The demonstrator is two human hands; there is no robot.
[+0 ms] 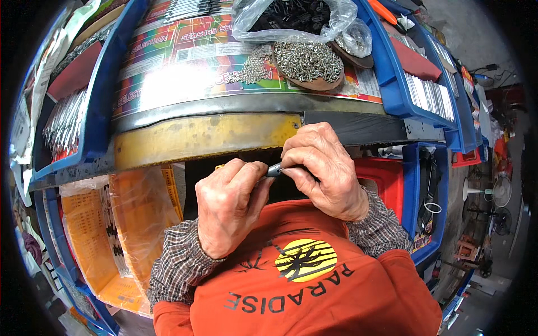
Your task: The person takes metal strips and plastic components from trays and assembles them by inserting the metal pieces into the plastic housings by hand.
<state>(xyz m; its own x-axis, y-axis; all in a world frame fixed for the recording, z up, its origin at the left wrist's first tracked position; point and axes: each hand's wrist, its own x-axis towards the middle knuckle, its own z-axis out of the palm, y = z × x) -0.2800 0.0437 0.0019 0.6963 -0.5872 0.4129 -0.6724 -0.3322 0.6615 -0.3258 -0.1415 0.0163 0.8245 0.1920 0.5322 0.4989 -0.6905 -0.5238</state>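
Note:
Just in front of the bench edge, both hands meet at a small dark grey cylindrical piece (273, 169). My left hand (227, 200) is closed, with thumb and index finger around the piece, and most of it is hidden in the fist. A bit of yellow (219, 166) peeks out by the left knuckles; I cannot tell whether it belongs to the same piece. My right hand (325, 173) pinches the exposed end with thumb and fingertips. On the bench above lies an oval dish (318, 85) heaped with small silvery metal pins (308, 60), and more pins (249, 70) are scattered beside it.
A clear plastic bag (249, 28) of black parts sits behind the dish. Blue bins (100, 106) with metal strips flank the bench at left and right (400, 92). Below are an orange crate (89, 241), a red tray (386, 173) and another blue bin (411, 190).

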